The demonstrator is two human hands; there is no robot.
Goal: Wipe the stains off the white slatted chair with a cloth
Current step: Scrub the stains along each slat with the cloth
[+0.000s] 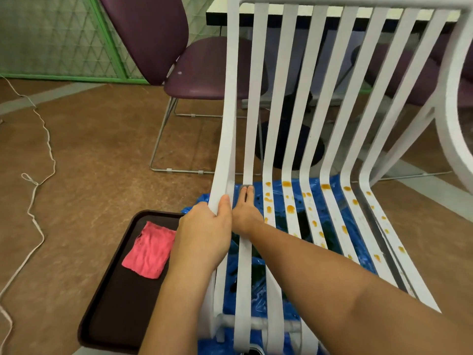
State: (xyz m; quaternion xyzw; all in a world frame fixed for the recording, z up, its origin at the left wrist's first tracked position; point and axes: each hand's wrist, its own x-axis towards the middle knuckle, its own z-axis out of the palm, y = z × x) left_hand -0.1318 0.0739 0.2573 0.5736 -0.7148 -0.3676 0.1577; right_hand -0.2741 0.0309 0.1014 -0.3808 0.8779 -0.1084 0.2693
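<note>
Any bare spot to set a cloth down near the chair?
Tray: near half is bare, below the pink cloth. Floor left of the tray too. Crowded: left hand and right hand on the chair, left slats.

The white slatted chair (276, 98) stands upright, its slats curving from back into seat. Orange stains (290, 208) dot the seat slats toward its right. A grey cloth (247, 186) shows on its 2nd strip from the left. A rumpled pink cloth (149, 249) lies flat beside its left edge.

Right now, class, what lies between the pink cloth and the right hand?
The left hand, gripping the chair's outermost slat, lies between the pink cloth and the right hand. The head view shows this.
</note>
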